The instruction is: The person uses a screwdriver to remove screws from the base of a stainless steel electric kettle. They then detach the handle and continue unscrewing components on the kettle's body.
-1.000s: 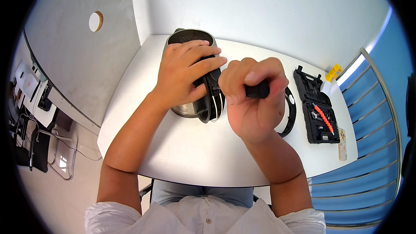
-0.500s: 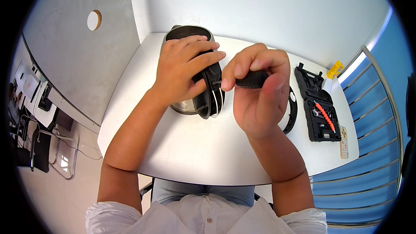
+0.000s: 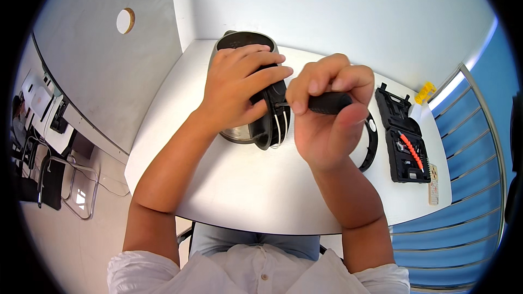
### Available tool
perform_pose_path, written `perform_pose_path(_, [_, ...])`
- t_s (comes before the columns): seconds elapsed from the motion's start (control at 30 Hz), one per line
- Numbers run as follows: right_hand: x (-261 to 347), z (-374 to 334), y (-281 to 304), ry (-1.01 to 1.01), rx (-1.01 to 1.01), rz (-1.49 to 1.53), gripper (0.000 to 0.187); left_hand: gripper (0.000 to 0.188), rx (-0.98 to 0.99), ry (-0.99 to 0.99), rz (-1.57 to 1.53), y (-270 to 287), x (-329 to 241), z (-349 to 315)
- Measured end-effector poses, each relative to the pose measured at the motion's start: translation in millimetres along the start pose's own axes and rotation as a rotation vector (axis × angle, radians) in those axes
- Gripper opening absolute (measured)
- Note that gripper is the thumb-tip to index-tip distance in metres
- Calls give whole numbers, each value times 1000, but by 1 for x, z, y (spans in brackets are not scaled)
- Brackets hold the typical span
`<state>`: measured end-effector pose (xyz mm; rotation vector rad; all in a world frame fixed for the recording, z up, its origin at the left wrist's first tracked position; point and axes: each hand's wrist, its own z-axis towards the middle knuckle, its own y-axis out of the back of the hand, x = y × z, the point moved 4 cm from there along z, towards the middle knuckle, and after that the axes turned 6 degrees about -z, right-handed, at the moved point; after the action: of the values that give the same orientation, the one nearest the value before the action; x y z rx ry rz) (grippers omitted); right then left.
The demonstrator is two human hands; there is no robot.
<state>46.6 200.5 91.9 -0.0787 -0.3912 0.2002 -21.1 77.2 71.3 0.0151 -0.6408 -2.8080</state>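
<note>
An electric kettle [image 3: 237,134] with a steel body and a black handle [image 3: 262,132] stands lidless at the back of the table. My left hand [image 3: 231,84] is wrapped over the top of that handle, fingers spread across it and thumb on the near side. White wires hang out of the opened handle. In my right hand [image 3: 327,133] is a screwdriver [image 3: 330,103] with a black grip, pinched by the fingers. Its shaft points left at the upper part of the handle; the fingers hide whether the tip touches.
On the white table [image 3: 245,196], a black ring-shaped part [image 3: 371,144] lies right of my right hand. Further right are an open black tool case [image 3: 400,155] with an orange flexible shaft [image 3: 411,151], a remote control [image 3: 433,185] and a yellow object [image 3: 425,93]. Metal railing [image 3: 493,125] borders the right.
My right fingers have shifted on the screwdriver, the thumb has moved away from its grip, and more of the grip shows. The whole view has shifted slightly; my left hand stays on the kettle.
</note>
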Motion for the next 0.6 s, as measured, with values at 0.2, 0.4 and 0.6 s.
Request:
perform_pose_path(0.2, [4,-1,-5,-46,80,0,43,52,10,10,8,-1,1,-2])
perform_pose_path(0.4, [2,-2,-7,-31,69,89,41,54,10,12,22,-2,1,-1])
perform_pose_path(0.6, [0,3,0,34,106,45,38,52,-17,-14,19,-2,1,-1])
